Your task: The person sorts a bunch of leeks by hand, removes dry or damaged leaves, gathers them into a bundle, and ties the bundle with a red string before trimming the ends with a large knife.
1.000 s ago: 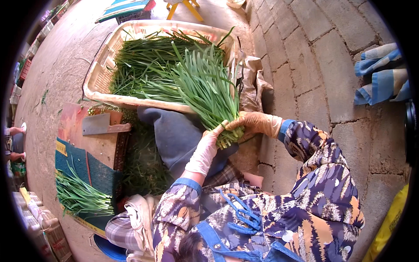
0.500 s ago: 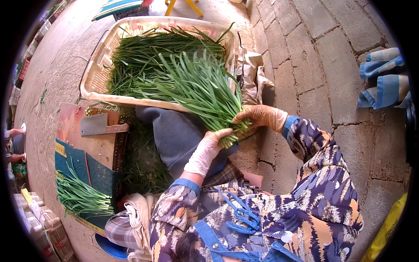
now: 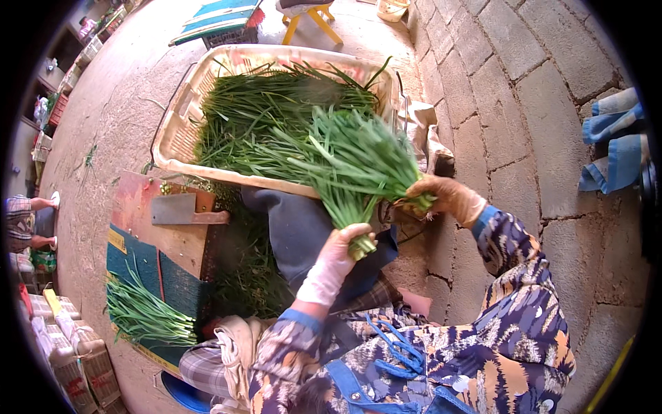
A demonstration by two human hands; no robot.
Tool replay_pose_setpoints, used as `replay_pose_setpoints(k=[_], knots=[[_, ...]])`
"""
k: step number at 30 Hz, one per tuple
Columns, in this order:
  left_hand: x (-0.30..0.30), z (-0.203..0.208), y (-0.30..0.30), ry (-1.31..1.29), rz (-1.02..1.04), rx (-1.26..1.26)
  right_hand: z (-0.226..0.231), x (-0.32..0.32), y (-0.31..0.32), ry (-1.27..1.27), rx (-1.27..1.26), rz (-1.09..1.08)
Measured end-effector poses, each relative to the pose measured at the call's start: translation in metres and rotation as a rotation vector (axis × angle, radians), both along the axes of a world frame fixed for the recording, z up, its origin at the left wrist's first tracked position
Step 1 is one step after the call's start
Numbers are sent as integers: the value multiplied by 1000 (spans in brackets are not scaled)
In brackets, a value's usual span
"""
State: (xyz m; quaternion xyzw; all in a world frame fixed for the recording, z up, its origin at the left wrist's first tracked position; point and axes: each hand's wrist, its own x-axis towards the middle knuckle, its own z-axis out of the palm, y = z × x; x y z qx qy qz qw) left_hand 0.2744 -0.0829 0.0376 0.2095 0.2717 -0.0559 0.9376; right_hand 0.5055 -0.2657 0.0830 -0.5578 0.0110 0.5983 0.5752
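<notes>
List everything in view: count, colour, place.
crate: one, cream, top centre
loose greens: uncountable, green, in crate
board: one, reddish, left
mat: one, teal, on board
cleaver: one, grey, on board
chive-like bunches: three, green, two held, one on mat
draped cloth: one, navy, below crate
striped panel: one, teal, top
stool: one, yellow-legged, top
basin: one, blue, lower left
boxes: several, brown, lower left
striped cloth: count unclear, blue-beige, right edge
stone blocks: many, grey, right
bystander's slippers: two, white, left edge
sleeves: two, purple-patterned, below
left hand: one, pale-gloved, centre
right hand: one, tan-gloved, centre right
</notes>
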Motion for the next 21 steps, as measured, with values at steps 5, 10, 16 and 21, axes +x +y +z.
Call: replay_pose_setpoints(k=[5,10,16,21], knots=[[-28,73,75,-33,179,301,76,36,-9,-167,291,-73],[9,59,123,-95,354,313,100,52,-9,-321,562,-197],[70,-13,78,66,-16,202,85,32,3,-397,566,-243],[17,50,52,-153,-216,592,91,0,19,-513,345,-64]])
